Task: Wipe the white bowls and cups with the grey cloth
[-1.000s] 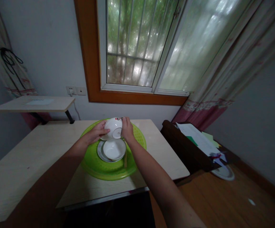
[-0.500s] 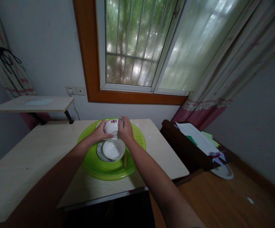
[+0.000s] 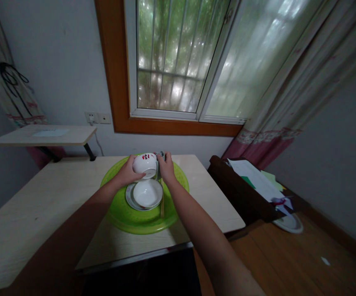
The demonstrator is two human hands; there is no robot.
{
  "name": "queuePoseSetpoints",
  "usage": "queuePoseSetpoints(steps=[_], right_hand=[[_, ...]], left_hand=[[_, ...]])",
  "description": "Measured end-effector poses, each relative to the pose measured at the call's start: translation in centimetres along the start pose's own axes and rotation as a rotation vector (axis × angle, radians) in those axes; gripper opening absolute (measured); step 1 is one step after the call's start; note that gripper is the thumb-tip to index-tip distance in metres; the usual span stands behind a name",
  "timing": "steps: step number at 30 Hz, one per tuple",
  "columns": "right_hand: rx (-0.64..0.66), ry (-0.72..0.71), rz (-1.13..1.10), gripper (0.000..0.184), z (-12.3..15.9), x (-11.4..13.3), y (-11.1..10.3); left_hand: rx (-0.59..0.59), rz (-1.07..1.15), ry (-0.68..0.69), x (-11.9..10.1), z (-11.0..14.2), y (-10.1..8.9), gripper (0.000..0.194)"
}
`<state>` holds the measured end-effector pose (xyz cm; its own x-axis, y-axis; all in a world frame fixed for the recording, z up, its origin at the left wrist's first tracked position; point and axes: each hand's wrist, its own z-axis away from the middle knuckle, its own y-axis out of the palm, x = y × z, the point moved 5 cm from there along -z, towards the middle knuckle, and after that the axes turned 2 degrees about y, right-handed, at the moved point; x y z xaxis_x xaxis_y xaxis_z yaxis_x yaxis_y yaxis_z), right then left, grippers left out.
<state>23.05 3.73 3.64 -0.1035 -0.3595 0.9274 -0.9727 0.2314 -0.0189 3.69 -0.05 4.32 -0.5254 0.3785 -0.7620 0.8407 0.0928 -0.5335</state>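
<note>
Left hand [image 3: 126,172]: fingers gripping round white bowl with red motif [image 3: 145,165], tilted, over far half of round green plastic tray [image 3: 122,220]. Right hand [image 3: 167,167]: fingers grasping greyish cloth-like item [image 3: 158,172] beside bowl. Mid-tray: second round white bowl [image 3: 148,193] on pale round plate [image 3: 129,197].

Patterned curtains [image 3: 291,86] flank a wood-framed window [image 3: 171,57].

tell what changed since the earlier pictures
The upper bowl turned, showing more red print and less of its base. The right grip shifted slightly right, baring more of the cloth. The left grip stayed on that bowl; the lower bowl, plate and chopsticks stayed put.
</note>
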Motion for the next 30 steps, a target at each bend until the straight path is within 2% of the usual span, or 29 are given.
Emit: queuePoseSetpoints(steps=[2, 6, 11, 15, 21, 24, 27, 30], right_hand=[[0.012, -0.027, -0.024, 0.021, -0.2, 0.0, -0.1], [-0.069, -0.118, 0.068, 0.022, -0.4, 0.6, -0.8], [-0.065, -0.009, 0.015, 0.022, -0.5, 0.3, -1.4], [-0.119, 0.033, 0.038, 0.020, -0.6, 0.1, -2.1], [-0.207, 0.083, 0.133, 0.037, -0.9, -0.4, -2.9], [-0.255, 0.123, 0.171, 0.037, -1.2, -0.7, -3.3], [-0.293, 0.085, 0.133, 0.032, -1.2, -0.2, -3.5], [-0.250, -0.014, 0.063, 0.032, -0.7, 1.1, -3.0]], left_hand=[[-0.003, 0.008, -0.011, 0.0, 0.0, -0.1, 0.071], [0.004, 0.016, -0.010, 0.1, -0.1, -0.2, 0.069], [0.005, 0.032, -0.010, 0.7, -0.2, -0.2, 0.070], [0.006, 0.031, -0.001, 0.5, -0.1, -0.2, 0.069], [0.007, 0.012, -0.002, 0.1, 0.0, -0.3, 0.069], [0.007, 0.020, -0.002, 0.3, -0.1, -0.3, 0.070], [0.008, 0.041, -0.005, 0.4, -0.1, -0.2, 0.070], [0.008, 0.042, -0.015, 0.3, 0.0, -0.3, 0.068]])
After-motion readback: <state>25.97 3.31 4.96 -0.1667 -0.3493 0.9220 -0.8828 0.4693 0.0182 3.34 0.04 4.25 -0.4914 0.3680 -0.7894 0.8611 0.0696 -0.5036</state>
